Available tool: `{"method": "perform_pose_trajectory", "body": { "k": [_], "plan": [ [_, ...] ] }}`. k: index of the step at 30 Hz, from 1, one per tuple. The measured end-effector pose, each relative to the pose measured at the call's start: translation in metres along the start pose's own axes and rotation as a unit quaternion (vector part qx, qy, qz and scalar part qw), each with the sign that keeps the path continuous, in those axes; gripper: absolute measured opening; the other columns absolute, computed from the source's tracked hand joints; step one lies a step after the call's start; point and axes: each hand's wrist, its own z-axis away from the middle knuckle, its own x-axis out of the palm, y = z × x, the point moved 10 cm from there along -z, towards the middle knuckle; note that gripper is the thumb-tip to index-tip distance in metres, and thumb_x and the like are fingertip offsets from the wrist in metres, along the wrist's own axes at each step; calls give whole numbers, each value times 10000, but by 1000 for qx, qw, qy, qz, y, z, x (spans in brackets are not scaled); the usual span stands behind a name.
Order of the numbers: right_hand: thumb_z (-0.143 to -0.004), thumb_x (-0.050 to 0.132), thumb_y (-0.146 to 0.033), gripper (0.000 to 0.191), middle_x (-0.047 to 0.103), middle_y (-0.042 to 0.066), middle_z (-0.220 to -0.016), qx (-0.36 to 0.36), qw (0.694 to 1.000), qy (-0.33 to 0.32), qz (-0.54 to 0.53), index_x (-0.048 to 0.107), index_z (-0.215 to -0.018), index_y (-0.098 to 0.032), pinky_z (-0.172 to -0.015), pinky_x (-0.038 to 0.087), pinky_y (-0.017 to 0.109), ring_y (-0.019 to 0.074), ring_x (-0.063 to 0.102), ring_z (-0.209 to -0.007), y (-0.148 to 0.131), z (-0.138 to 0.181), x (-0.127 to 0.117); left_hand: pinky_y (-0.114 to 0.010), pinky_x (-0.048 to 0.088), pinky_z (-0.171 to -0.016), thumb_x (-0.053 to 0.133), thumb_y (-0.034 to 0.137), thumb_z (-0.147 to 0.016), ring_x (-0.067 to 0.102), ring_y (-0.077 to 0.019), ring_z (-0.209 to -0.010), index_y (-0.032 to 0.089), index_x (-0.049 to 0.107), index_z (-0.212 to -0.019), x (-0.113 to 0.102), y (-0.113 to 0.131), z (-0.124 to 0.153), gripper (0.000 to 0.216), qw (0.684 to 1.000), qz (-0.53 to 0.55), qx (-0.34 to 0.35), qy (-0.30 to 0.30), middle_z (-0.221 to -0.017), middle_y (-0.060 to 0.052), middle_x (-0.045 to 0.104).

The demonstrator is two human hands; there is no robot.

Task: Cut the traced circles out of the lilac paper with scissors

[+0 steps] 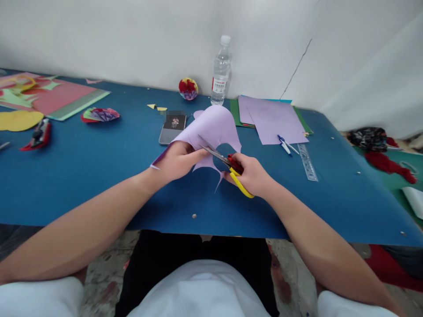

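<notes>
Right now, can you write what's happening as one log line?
left hand: gripping curled purple paper | right hand: holding scissors, blades pointing toward left hand | behind paper: bottle

Left hand [178, 160] grips curled purple paper [220, 121], thumb near the scissor blades; right hand [249, 174] holds yellow-handled scissors [243, 187], blades at the paper, pointing toward left hand. Phone [172, 132] lies just beyond left hand, water bottle [220, 75] and multicolored paper ball [188, 89] farther beyond. Clear ruler [308, 163] sits right of right hand, stacked purple sheets [274, 119] beyond it, red stapler [38, 135] well left of left hand.
</notes>
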Motion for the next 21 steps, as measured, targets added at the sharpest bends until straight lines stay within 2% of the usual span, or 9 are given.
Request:
{"method": "perform_pose_trajectory", "body": {
  "k": [6, 12, 16, 19, 21],
  "plan": [
    [-731, 717, -501, 342, 614, 6, -748, 4, 1000, -4, 10, 517, -821, -239, -609, 391, 326, 170, 508, -650, 0, -1, 1, -405, 653, -745, 837, 439, -763, 775, -328, -860, 172, 811, -834, -8, -6, 2, 278, 995, -81, -50, 35, -824, -91, 797],
    [-729, 732, -498, 348, 623, 5, -744, 2, 1000, -8, -5, 527, -832, -236, -601, 391, 324, 168, 510, -648, -3, -1, 1, -399, 674, -744, 857, 549, -739, 771, -307, -800, 232, 785, -698, -2, -4, 1, 327, 995, -96, -12, 11, -713, -59, 775],
    [-731, 726, -492, 341, 617, 0, -729, -10, 1000, -9, -2, 509, -810, -240, -605, 397, 325, 166, 509, -646, -5, -1, 1, -406, 665, -782, 810, 594, -778, 769, -312, -832, 264, 824, -797, 3, -6, 0, 330, 992, -122, 19, -10, -816, -68, 813],
    [-727, 726, -476, 333, 620, 3, -741, -19, 1000, -12, -2, 513, -822, -237, -613, 410, 328, 168, 521, -652, -6, 0, 2, -429, 637, -932, 776, 583, -814, 776, -322, -951, 274, 846, -948, 12, -4, 0, 344, 990, -123, 44, -58, -974, -78, 834],
    [-727, 717, -435, 300, 629, 6, -758, -24, 1000, -15, -6, 523, -835, -234, -622, 419, 327, 172, 536, -666, -7, 0, 3, -444, 609, -1019, 779, 562, -811, 769, -334, -1042, 292, 846, -981, 20, -2, 0, 326, 989, -103, 52, -93, -1045, -68, 836]
  ]
}}
